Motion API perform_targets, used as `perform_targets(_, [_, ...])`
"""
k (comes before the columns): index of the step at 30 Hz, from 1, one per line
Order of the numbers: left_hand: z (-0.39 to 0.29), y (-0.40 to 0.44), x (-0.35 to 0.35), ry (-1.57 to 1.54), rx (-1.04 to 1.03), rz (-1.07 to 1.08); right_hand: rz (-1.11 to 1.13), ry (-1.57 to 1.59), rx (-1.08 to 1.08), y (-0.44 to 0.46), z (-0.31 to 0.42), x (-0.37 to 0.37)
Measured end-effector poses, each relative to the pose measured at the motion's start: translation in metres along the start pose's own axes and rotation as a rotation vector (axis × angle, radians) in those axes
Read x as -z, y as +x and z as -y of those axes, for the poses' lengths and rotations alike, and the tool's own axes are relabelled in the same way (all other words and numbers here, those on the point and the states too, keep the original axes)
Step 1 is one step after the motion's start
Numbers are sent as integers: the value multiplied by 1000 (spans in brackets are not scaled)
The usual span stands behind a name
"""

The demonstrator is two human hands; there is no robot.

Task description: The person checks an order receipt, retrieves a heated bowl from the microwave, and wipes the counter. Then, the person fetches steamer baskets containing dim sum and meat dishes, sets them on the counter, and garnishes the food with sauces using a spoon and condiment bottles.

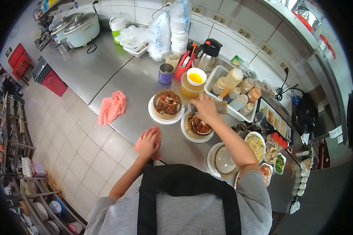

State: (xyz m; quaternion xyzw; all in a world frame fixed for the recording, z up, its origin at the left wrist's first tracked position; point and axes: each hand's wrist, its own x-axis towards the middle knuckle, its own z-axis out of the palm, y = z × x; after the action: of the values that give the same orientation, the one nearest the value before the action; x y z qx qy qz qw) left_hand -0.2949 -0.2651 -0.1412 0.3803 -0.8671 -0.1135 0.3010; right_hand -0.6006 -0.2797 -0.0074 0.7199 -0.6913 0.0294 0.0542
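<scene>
My left hand (148,141) presses on a folded pink cloth (157,153) at the front edge of the steel counter (139,88). In my right hand (204,107) is a shaker or bottle (220,107), tipped on its side above a round steamer of dark braised food (198,124) on a white plate (185,133). To the left, a second steamer of similar food (168,103) stands on another white plate (155,114). An empty-looking bowl (225,160) rests on a plate to the lower right.
A white basket of sauce bottles (219,72), a yellow-filled bowl (196,76), a steel jug (206,58) and a purple cup (166,73) stand behind. Another pink cloth (113,107) lies left. Dishes of ingredients (255,146) are at right.
</scene>
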Motion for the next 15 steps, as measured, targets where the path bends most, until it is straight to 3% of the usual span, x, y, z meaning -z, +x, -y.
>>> perform_targets(4, [1, 1, 0, -8, -11, -9, -86, -79, 87, 29, 38, 5])
perform_targets(8, [-2, 0, 3, -14, -6, -4, -99, -153, -95, 44, 38, 16])
perform_targets(11, [1, 0, -1, -24, -14, -9, 28, 50, -135, 24, 24, 26])
perform_targets(15, [-3, 4, 4, -48, 3, 16, 173, 825, -164, 9, -25, 8])
